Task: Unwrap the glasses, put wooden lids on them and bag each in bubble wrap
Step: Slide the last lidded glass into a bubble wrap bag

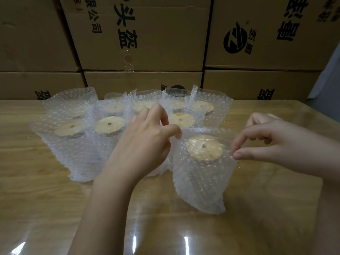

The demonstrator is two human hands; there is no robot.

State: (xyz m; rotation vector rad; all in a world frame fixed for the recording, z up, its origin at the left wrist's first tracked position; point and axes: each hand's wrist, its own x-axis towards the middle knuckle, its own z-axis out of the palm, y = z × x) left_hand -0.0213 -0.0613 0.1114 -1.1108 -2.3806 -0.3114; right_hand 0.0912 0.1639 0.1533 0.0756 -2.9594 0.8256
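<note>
Cardboard boxes [147, 34] stacked behind a shiny wooden table [276, 199], both hands on the nearest bag.

Left hand [147, 137] pinched the left edge of the bubble wrap bag [200, 181] at its mouth with thumb and forefinger, and the right hand [272, 142] pinched the right edge. So the bag stood upright between them, wooden lid [204, 149] showing through the open top. The other bagged glasses [73, 126] were bunched together just beyond the left hand, lids on.
</note>
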